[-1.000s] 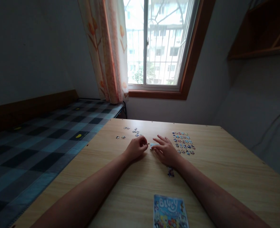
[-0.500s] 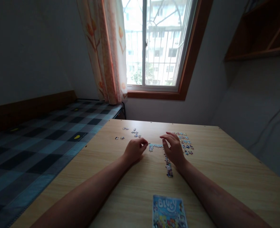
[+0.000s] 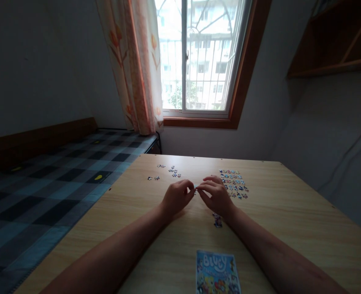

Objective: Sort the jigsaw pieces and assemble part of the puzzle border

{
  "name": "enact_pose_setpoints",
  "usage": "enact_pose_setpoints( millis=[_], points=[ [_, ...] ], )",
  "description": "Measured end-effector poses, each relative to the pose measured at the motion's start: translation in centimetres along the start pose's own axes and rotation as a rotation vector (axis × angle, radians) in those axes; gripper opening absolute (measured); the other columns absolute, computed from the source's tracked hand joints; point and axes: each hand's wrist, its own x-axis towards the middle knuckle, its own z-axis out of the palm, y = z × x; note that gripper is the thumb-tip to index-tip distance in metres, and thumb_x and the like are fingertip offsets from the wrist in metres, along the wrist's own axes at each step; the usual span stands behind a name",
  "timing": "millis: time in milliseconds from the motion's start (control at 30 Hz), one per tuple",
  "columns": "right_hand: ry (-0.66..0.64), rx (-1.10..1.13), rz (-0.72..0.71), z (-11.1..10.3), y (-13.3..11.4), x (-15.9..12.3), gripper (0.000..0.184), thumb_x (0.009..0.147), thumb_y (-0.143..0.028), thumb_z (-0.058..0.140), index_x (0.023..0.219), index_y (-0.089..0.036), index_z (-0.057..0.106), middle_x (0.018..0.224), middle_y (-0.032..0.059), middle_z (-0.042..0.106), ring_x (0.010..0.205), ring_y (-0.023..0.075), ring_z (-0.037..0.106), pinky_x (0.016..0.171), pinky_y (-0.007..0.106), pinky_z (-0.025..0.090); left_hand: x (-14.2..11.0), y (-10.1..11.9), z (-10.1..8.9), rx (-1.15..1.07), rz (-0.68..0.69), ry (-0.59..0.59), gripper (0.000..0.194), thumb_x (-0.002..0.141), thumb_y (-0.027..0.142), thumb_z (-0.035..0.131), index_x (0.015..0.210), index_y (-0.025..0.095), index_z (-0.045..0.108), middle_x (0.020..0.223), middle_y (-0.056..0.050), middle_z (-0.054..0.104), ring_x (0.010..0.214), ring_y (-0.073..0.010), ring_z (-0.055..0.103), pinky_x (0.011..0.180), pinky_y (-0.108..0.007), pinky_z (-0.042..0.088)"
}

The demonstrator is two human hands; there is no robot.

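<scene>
My left hand [image 3: 178, 197] is closed in a pinch on a small jigsaw puzzle piece [image 3: 195, 186], mostly hidden by the fingertips. My right hand [image 3: 216, 197] meets it there, thumb and index finger drawn together at the same spot. Under and between the hands lies a joined strip of puzzle, largely covered; its lower end [image 3: 218, 221] shows below the right wrist. Right of my right hand, loose puzzle pieces [image 3: 237, 188] lie in several rows. More loose pieces [image 3: 174, 171] are scattered beyond my left hand.
A blue picture card marked "Bluey" [image 3: 218, 272] lies near me on the wooden table [image 3: 278, 228]. Left of the table stands a bed with a checked cover [image 3: 63, 192]. Behind are a window [image 3: 205, 61] and a curtain [image 3: 140, 73]; a wooden shelf [image 3: 336, 49] hangs at right.
My right hand has moved left, its fingers closing from spread to a pinch beside my left fingertips. The upper joined strip is now mostly covered. My left hand has shifted slightly right.
</scene>
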Motion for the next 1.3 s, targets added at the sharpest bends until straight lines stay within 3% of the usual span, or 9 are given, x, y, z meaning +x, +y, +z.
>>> enact_pose_setpoints(
  millis=[233,767,967,1133,1300],
  points=[
    [0.007,0.098,0.030,-0.2,0.0,-0.1,0.018,0.094,-0.029,0.059,0.095,-0.025,0.077,0.092,0.0067,0.074,0.099,0.0266,0.063,0.096,0.046,0.048,0.0,0.0,-0.1,0.050,0.097,-0.013,0.006,0.087,0.018,0.064,0.082,0.019,0.065,0.076,-0.001,0.065,0.062,-0.0114,0.057,0.065,-0.023,0.046],
    [0.007,0.186,0.079,0.2,0.3,-0.1,0.013,0.090,-0.026,0.065,0.091,-0.024,0.078,0.084,0.0056,0.074,0.090,0.0251,0.066,0.083,0.041,0.052,0.1,-0.8,0.2,0.052,0.135,-0.112,0.011,0.087,0.015,0.063,0.094,0.021,0.070,0.089,-0.004,0.073,0.074,-0.0148,0.064,0.078,-0.028,0.052],
    [0.009,0.155,0.141,0.4,0.6,-0.2,0.014,0.087,-0.023,0.064,0.082,-0.024,0.076,0.080,0.0052,0.073,0.092,0.0266,0.065,0.088,0.043,0.051,-0.1,-1.0,0.3,0.051,0.109,-0.118,0.014,0.089,0.019,0.063,0.101,0.022,0.071,0.087,-0.002,0.074,0.069,-0.0137,0.065,0.077,-0.028,0.053],
    [0.054,0.147,0.275,0.5,1.2,-0.3,0.014,0.084,-0.023,0.063,0.073,-0.024,0.073,0.081,0.0059,0.073,0.099,0.0290,0.063,0.092,0.045,0.048,0.0,-0.8,0.1,0.100,0.069,-0.088,0.020,0.091,0.024,0.064,0.111,0.023,0.068,0.089,-0.002,0.074,0.065,-0.0125,0.064,0.070,-0.026,0.052],
    [-0.017,0.201,0.200,0.2,1.1,-0.2,0.019,0.087,-0.021,0.059,0.071,-0.025,0.070,0.085,0.0034,0.074,0.108,0.0283,0.059,0.100,0.047,0.043,0.1,-0.9,0.0,0.120,0.113,-0.158,0.028,0.091,0.025,0.065,0.118,0.025,0.069,0.098,-0.004,0.073,0.068,-0.0125,0.064,0.071,-0.026,0.052]
  ],
)
